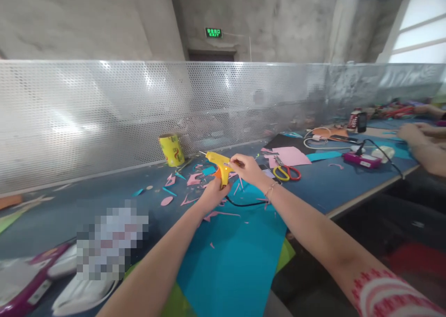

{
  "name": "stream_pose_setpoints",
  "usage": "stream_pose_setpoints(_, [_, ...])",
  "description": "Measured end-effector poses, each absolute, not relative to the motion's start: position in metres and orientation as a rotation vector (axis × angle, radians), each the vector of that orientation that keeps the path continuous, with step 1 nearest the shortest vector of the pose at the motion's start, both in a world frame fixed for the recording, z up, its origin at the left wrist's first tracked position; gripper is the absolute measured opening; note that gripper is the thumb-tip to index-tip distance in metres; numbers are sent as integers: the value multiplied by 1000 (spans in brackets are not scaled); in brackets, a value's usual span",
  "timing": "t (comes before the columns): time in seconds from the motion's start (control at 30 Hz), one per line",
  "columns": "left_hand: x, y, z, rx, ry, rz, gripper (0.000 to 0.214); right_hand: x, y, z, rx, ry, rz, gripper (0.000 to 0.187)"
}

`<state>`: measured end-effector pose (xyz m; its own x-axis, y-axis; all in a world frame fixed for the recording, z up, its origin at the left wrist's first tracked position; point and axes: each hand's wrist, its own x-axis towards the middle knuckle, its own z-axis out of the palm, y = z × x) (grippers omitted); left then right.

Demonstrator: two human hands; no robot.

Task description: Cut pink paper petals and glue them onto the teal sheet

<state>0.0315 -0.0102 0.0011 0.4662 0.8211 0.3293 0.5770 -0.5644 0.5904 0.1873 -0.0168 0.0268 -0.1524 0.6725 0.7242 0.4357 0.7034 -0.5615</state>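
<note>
My left hand (213,195) is wrapped round the handle of a yellow glue gun (219,161), holding it above the table with its nozzle aimed left. At the gun's rear end, the fingers of my right hand (246,167) pinch together; what they pinch is too small to name. The gun's black cord (244,203) trails over a big blue paper sheet (230,256) lying under both arms. Pink paper scraps (193,180) are scattered on the table just beyond my hands.
A yellow tape roll (172,149) stands by the perforated metal screen (104,112). Scissors with yellow and red handles (286,172) lie right of my hands beside pink paper (291,155). Another person's hands (416,133) work at the far right. The table edge (365,197) runs diagonally.
</note>
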Motion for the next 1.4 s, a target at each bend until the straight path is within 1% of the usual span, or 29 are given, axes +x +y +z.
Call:
stream_pose_setpoints(0.3, [31,-10,1,2321,1186,869,20,187,-16,26,-881,-1712,230,15])
stream_pose_setpoints(0.5, [32,-9,0,2364,1232,901,19,187,-12,24,-908,-1677,271,16])
stream_pose_setpoints(0.67, [32,-11,4,2352,1296,942,12,187,-12,25,-915,-1666,304,16])
stream_pose_setpoints(0.83, [32,-13,7,2309,1283,902,18,188,-13,27,-854,-1670,333,19])
stream_pose_setpoints(1.17, [30,-12,7,2376,1278,885,22,190,-11,27,-821,-1706,334,19])
stream_pose_setpoints(1.4, [29,-13,10,2341,1338,873,24,188,-8,24,-869,-1750,480,21])
